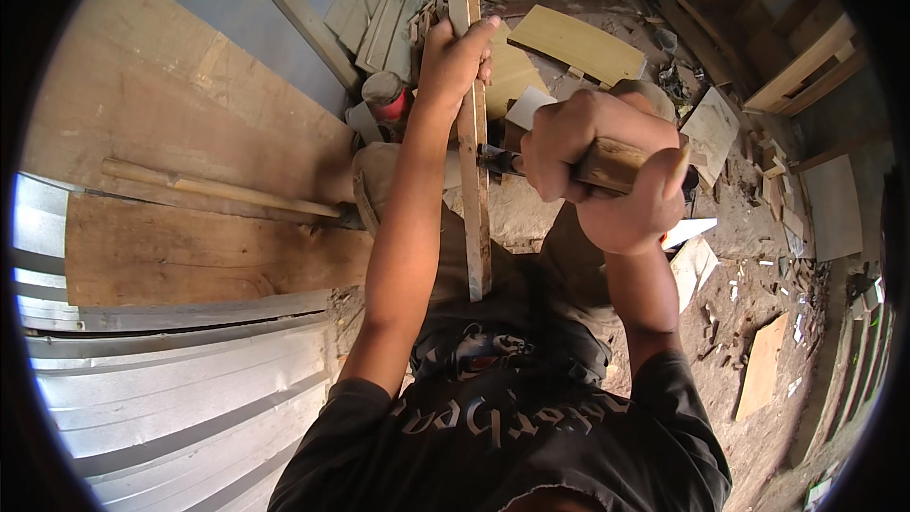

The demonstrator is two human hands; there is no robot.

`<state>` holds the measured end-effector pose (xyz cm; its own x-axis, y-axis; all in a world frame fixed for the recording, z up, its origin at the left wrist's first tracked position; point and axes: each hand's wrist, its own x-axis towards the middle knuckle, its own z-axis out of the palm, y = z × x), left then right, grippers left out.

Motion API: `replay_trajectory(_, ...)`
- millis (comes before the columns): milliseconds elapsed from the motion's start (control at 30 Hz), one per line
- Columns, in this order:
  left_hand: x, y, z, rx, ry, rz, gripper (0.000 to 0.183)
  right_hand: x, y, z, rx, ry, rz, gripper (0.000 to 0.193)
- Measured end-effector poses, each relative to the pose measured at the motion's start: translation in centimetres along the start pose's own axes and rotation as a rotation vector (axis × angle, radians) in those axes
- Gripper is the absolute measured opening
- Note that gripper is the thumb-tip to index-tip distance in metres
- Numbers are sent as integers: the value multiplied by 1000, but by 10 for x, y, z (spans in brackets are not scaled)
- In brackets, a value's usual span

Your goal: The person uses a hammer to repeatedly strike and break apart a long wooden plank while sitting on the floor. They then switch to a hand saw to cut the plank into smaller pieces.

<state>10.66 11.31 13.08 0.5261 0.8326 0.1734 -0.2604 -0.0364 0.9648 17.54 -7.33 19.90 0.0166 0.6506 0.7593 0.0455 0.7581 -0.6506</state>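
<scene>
Arm (406, 228) stretched forward, left hand (453, 66) wraps a long wooden strip (474, 199); nearer, right hand (590, 123) clenches a wooden-handled tool (609, 164) beside it. Boards (209, 246) lie left of the hands, scrap-strewn ground (730, 299) right.

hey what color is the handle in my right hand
The handle is brown, like wood; it shows best in the head view.

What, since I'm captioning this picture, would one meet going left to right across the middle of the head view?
Wooden pole, left forearm, upright-looking wooden strip, dark tool end, right hand, pale board.
</scene>
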Motion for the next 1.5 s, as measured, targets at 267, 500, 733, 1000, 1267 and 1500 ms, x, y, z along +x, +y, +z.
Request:
replay_trajectory(267, -1, 3, -5, -27, 59, -28, 23, -11, 9, -16, 180, 73, -71, 73)
replay_trajectory(500, 9, -17, -42, -136, 129, -87, 24, -38, 39, -26, 492, 64, -142, 54)
replay_trajectory(733, 12, -47, -112, -332, 169, -145, 21, -60, 43, -48, 877, 76, -116, 44)
replay_trajectory(1000, -3, -10, -75, -206, 201, -68, 22, -43, 36, -11, 380, 129, -84, 54)
replay_trajectory(1267, -4, 1, -31, -84, 126, -34, 26, -15, 11, 9, 246, 92, -50, 54)
replay_trajectory(1500, 2, -6, -18, -17, 87, -41, 22, -10, -1, 6, 207, 48, -25, 47)
